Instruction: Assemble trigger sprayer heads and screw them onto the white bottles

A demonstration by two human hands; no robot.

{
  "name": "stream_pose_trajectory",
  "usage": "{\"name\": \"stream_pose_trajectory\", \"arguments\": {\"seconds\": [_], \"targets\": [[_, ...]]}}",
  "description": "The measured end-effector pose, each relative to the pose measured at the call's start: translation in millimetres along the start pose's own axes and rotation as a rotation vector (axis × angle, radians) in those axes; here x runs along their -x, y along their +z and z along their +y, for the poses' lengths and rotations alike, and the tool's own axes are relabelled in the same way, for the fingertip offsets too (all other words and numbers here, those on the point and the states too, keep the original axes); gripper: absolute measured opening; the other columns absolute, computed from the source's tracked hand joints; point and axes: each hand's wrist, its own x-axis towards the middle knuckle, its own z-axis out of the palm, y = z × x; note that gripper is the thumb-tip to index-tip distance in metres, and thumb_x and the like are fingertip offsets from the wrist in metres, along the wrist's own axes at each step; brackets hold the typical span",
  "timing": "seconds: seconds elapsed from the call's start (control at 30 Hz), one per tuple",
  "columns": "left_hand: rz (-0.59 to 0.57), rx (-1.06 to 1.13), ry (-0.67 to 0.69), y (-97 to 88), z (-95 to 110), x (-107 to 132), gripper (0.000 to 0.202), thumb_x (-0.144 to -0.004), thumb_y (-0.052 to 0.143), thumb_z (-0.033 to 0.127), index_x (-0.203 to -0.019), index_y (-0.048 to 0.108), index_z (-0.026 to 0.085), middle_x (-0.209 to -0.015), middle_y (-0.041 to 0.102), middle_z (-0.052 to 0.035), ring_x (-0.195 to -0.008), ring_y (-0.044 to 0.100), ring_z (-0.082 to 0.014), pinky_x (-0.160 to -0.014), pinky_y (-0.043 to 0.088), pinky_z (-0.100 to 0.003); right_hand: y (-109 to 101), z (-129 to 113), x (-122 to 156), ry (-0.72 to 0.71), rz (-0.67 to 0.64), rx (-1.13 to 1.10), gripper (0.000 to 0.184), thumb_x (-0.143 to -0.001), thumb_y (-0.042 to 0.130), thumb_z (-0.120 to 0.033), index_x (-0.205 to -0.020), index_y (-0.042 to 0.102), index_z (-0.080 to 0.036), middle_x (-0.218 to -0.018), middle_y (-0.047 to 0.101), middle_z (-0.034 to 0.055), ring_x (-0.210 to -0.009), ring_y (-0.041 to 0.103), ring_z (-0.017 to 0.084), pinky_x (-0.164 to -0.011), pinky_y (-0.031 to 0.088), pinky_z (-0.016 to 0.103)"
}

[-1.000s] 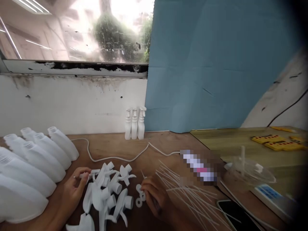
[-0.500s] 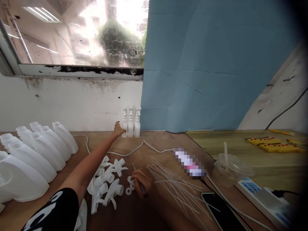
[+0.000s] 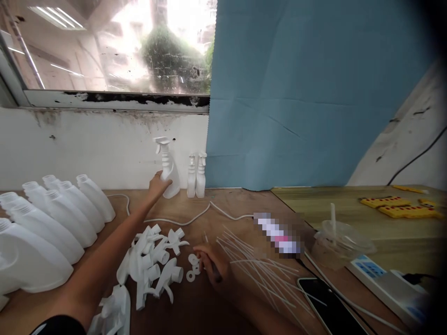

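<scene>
My left hand [image 3: 159, 185] reaches to the back of the table, closed round the lower body of a white spray bottle [image 3: 170, 170]. This bottle has its trigger head on and is slightly tilted. Two more white spray bottles [image 3: 196, 174] stand upright against the wall to its right. Low in the middle, my right hand [image 3: 213, 267] is closed on a slim tool [image 3: 206, 237] with a dark handle and a thin tip; its exact kind is unclear. Small white washers [image 3: 190, 276] lie beside these fingers. Loose white trigger heads [image 3: 153, 260] are heaped between my arms.
Several open white bottles [image 3: 66, 209] stand at the left. Thin white tubes [image 3: 258, 265] are spread right of my right hand. Further right are a phone [image 3: 328, 302], a clear cup [image 3: 335, 242], a power strip [image 3: 380, 284] and yellow pieces [image 3: 394, 207]. A white cable [image 3: 181, 225] crosses the table.
My left hand has taken hold of one of the three spray bottles and moved it left, away from the other two. My right hand stays near the washers with the slim tool.
</scene>
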Motion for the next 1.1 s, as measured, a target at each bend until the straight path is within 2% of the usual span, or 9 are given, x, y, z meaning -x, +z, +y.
{"name": "stream_pose_trajectory", "arguments": {"seconds": [0.2,0.27,0.37,0.47,0.6,0.7,0.83,0.97,1.1], "targets": [[-0.32,0.017,0.075,-88.7,52.6,86.1,0.059,-0.07,0.063,0.031,-0.127,0.057,0.019,-0.103,0.069,-0.0043,-0.088,0.065,-0.0258,-0.073,0.052,-0.032,-19.8,-42.5,-82.4,0.125,0.22,-0.077,0.023,-0.088,0.058,-0.032,-0.108,0.064,-0.023,-0.067,0.049,-0.0026,-0.058,0.046,0.011,-0.055,0.041,0.023],[-0.446,0.003,0.126,-106.3,71.5,110.8,0.059,-0.072,0.061,0.029,-0.13,0.056,0.019,-0.097,0.07,-0.0039,-0.081,0.066,-0.0241,-0.065,0.051,-0.029,-27.7,-59.9,-113.5,0.199,0.252,-0.256,0.037,-0.079,0.071,-0.036,-0.112,0.062,-0.023,-0.067,0.046,-0.0046,-0.058,0.044,0.01,-0.056,0.04,0.023],[-0.614,-0.056,0.229,-121.0,90.2,131.6,0.059,-0.076,0.057,0.023,-0.135,0.052,0.022,-0.101,0.069,-0.0035,-0.085,0.066,-0.023,-0.071,0.052,-0.029,-34.9,-78.5,-139.7,0.3,0.24,-0.522,0.038,-0.065,0.082,-0.04,-0.091,0.065,-0.018,-0.072,0.054,-0.0024,-0.061,0.048,0.01,-0.054,0.04,0.023],[-0.611,-0.112,0.37,-120.5,95.0,139.2,0.057,-0.08,0.055,0.021,-0.137,0.049,0.025,-0.119,0.064,-0.0053,-0.102,0.063,-0.0238,-0.087,0.05,-0.033,-32.7,-85.3,-143.6,0.407,0.337,-0.68,0.04,-0.057,0.086,-0.039,-0.082,0.062,-0.016,-0.07,0.057,-0.0022,-0.056,0.048,0.008,-0.047,0.037,0.021],[-0.251,-0.321,0.556,-97.3,91.4,150.7,0.06,-0.081,0.064,0.036,-0.138,0.045,0.026,-0.14,0.048,-0.0116,-0.127,0.045,-0.0324,-0.104,0.038,-0.052,-20.5,-83.9,-140.8,0.462,0.57,-0.788,0.041,-0.057,0.085,-0.041,-0.071,0.055,-0.017,-0.051,0.042,-0.0097,-0.038,0.027,0.002,-0.034,0.019,0.018],[-0.078,-0.476,0.615,-74.5,89.0,162.5,0.065,-0.075,0.072,0.039,-0.133,0.048,0.019,-0.137,0.049,-0.0159,-0.127,0.043,-0.0376,-0.102,0.037,-0.058,-13.2,-82.3,-139.9,0.474,0.616,-0.777,0.039,-0.06,0.083,-0.042,-0.073,0.056,-0.017,-0.053,0.047,-0.0086,-0.038,0.032,0.002,-0.034,0.024,0.018],[-0.087,-0.456,0.601,-63.8,86.1,167.4,0.05,-0.077,0.065,0.026,-0.124,0.056,0.014,-0.124,0.061,-0.0151,-0.116,0.055,-0.0339,-0.091,0.05,-0.046,-14.4,-80.9,-135.2,0.409,0.591,-0.657,0.037,-0.061,0.083,-0.035,-0.086,0.064,-0.016,-0.076,0.066,-0.001,-0.061,0.058,0.011,-0.054,0.047,0.023],[-0.247,-0.22,0.451,-79.7,88.7,164.3,0.029,-0.088,0.046,0.016,-0.11,0.064,0.021,-0.1,0.071,-0.0045,-0.083,0.068,-0.0191,-0.076,0.055,-0.032,-22.3,-85.4,-128.3,0.326,0.463,-0.602,0.038,-0.06,0.084,-0.032,-0.089,0.066,-0.016,-0.084,0.069,0.0018,-0.075,0.064,0.016,-0.066,0.052,0.028],[-0.166,-0.172,0.631,-85.7,102.2,175.1,0.05,-0.088,0.057,0.033,-0.135,0.047,0.02,-0.127,0.06,-0.0108,-0.115,0.058,-0.026,-0.099,0.047,-0.042,-23.0,-101.6,-124.7,0.374,0.517,-0.649,0.035,-0.065,0.081,-0.037,-0.089,0.065,-0.017,-0.085,0.069,0.0021,-0.074,0.064,0.016,-0.063,0.052,0.027]]}}
